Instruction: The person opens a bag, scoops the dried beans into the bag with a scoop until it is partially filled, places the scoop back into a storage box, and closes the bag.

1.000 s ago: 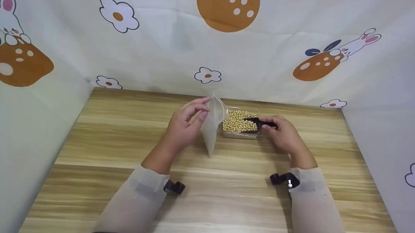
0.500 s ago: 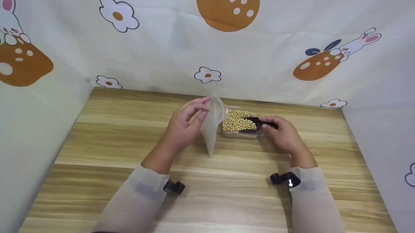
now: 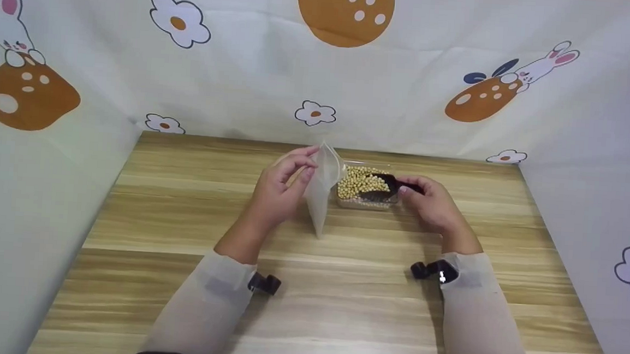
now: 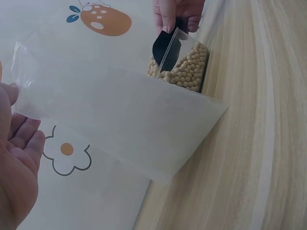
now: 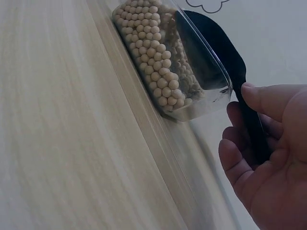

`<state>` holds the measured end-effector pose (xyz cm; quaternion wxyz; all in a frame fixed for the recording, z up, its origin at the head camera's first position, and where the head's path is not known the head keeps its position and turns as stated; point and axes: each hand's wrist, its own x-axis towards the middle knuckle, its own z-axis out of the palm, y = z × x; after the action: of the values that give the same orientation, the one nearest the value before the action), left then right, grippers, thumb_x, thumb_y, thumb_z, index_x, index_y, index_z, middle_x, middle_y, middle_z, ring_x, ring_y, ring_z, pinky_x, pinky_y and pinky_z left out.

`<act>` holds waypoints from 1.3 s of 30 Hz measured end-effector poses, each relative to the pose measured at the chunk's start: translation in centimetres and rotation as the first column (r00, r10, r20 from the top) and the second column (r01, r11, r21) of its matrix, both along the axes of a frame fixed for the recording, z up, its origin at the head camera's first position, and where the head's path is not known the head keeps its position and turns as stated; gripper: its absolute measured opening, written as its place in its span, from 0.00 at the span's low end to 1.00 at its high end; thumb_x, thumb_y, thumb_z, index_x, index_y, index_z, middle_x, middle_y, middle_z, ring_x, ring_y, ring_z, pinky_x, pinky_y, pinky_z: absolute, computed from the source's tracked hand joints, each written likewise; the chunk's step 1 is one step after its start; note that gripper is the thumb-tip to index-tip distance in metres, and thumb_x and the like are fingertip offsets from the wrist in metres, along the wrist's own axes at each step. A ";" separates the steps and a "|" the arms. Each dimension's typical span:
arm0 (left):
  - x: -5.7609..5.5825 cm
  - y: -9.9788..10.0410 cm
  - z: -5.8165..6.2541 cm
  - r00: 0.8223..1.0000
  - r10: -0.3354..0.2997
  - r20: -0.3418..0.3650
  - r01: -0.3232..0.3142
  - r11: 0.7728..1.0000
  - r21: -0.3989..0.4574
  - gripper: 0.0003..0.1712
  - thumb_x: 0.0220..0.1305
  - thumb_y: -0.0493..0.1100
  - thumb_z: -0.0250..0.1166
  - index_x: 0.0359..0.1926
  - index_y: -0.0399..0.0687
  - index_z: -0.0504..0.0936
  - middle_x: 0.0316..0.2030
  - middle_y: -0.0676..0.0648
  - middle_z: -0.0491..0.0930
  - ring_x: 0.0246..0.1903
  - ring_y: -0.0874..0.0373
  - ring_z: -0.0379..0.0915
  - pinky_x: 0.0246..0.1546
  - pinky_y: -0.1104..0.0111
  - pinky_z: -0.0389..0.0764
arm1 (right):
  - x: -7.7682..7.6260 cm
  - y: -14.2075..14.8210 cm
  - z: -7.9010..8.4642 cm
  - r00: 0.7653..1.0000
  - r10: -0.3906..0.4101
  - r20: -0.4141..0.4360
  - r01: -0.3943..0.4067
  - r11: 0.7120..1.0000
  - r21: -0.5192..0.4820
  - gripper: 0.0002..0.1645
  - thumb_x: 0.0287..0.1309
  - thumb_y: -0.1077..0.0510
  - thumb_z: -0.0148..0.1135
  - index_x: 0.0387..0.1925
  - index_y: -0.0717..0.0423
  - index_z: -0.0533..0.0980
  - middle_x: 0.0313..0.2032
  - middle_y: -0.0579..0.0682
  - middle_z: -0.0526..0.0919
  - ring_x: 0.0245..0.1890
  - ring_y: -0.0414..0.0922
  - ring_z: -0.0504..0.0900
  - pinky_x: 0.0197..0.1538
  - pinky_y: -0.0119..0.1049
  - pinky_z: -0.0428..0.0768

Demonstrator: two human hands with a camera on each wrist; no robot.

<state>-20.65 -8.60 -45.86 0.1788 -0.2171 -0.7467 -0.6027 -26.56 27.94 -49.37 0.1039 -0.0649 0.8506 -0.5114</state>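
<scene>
My left hand (image 3: 281,188) pinches the top edge of a translucent stand-up pouch (image 3: 320,194), which stands upright with its mouth spread. Just right of the pouch is a clear plastic box (image 3: 365,204) of round, pale yellow soybeans (image 3: 354,184). With thumb and fingers my right hand (image 3: 428,201) grips the handle of a black scoop (image 3: 386,182). The scoop's bowl is inside the box among the beans, and beans lie over part of it in the head view. Through the box wall, the right wrist view shows the dark bowl (image 5: 204,52) slanting down into the box.
A wood-grain table (image 3: 335,298) lies under everything. Pale cloth walls (image 3: 234,73) printed with rabbits, oranges and flowers enclose it at the back and sides; the box stands near the back wall. Each forearm carries a small black wrist camera (image 3: 264,283).
The scoop has shifted and tilted slightly in the box, with more of its dark bowl showing and the beans around it disturbed. My left hand and the pouch have stayed in place.
</scene>
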 end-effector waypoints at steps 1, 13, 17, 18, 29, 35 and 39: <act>0.0 0.0 0.0 1.000 0.001 -0.004 -0.001 1.000 0.000 0.11 0.80 0.44 0.62 0.50 0.41 0.86 0.68 0.49 0.82 0.71 0.55 0.77 0.76 0.63 0.77 | 0.0 0.0 0.0 1.000 0.000 0.004 0.000 1.000 -0.010 0.24 0.77 0.55 0.62 0.67 0.60 0.78 0.63 0.62 0.83 0.52 0.37 0.82 0.57 0.21 0.79; -0.3 -0.6 0.1 0.998 0.048 -0.032 -0.049 0.998 -0.046 0.11 0.81 0.45 0.62 0.50 0.44 0.85 0.68 0.51 0.83 0.71 0.57 0.77 0.75 0.65 0.77 | -0.1 -0.3 0.3 0.998 -0.049 0.034 0.053 0.992 -0.113 0.22 0.77 0.56 0.62 0.66 0.62 0.79 0.63 0.61 0.82 0.55 0.42 0.83 0.55 0.24 0.83; -0.5 -1.1 0.2 0.997 0.067 -0.050 -0.069 0.996 -0.051 0.10 0.80 0.44 0.63 0.50 0.44 0.86 0.67 0.50 0.84 0.70 0.55 0.77 0.75 0.62 0.78 | 0.2 -0.7 1.1 0.997 -0.074 0.024 0.076 0.989 -0.123 0.22 0.77 0.57 0.62 0.66 0.62 0.78 0.64 0.60 0.82 0.56 0.39 0.83 0.57 0.22 0.83; -0.5 -1.2 0.2 0.996 0.072 -0.051 -0.075 0.996 -0.053 0.10 0.80 0.45 0.63 0.50 0.45 0.86 0.67 0.50 0.84 0.70 0.55 0.78 0.75 0.61 0.78 | 0.3 -0.9 1.3 0.997 -0.078 0.019 0.080 0.988 -0.132 0.22 0.77 0.57 0.62 0.66 0.62 0.78 0.64 0.60 0.82 0.56 0.39 0.83 0.58 0.22 0.83; -0.7 -1.4 0.2 0.995 0.086 -0.041 -0.090 0.992 -0.086 0.11 0.81 0.46 0.61 0.50 0.46 0.86 0.67 0.53 0.84 0.70 0.57 0.77 0.75 0.61 0.78 | 1.0 -2.4 3.4 0.992 -0.119 -0.032 0.107 0.961 -0.254 0.22 0.77 0.59 0.61 0.65 0.66 0.78 0.52 0.42 0.85 0.52 0.42 0.82 0.56 0.31 0.86; -0.7 -1.3 0.1 0.997 0.068 -0.026 -0.070 0.996 -0.055 0.11 0.81 0.45 0.62 0.50 0.45 0.86 0.67 0.52 0.84 0.71 0.56 0.77 0.75 0.61 0.78 | 1.3 -3.5 4.9 0.992 -0.107 -0.069 0.083 0.955 -0.285 0.21 0.78 0.60 0.60 0.64 0.67 0.77 0.52 0.41 0.85 0.49 0.39 0.82 0.55 0.31 0.85; -0.7 -1.2 0.1 0.998 0.063 -0.016 -0.064 0.997 -0.047 0.10 0.81 0.44 0.62 0.50 0.45 0.86 0.67 0.51 0.84 0.71 0.56 0.77 0.75 0.62 0.78 | 1.3 -4.4 6.1 0.991 -0.095 -0.095 0.063 0.953 -0.296 0.21 0.78 0.60 0.60 0.64 0.68 0.77 0.51 0.42 0.85 0.53 0.43 0.82 0.53 0.30 0.84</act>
<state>-21.34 -9.85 -45.78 0.1980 -0.2019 -0.7660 -0.5773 -25.27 23.55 -43.27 0.0263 -0.0729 0.7720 -0.6309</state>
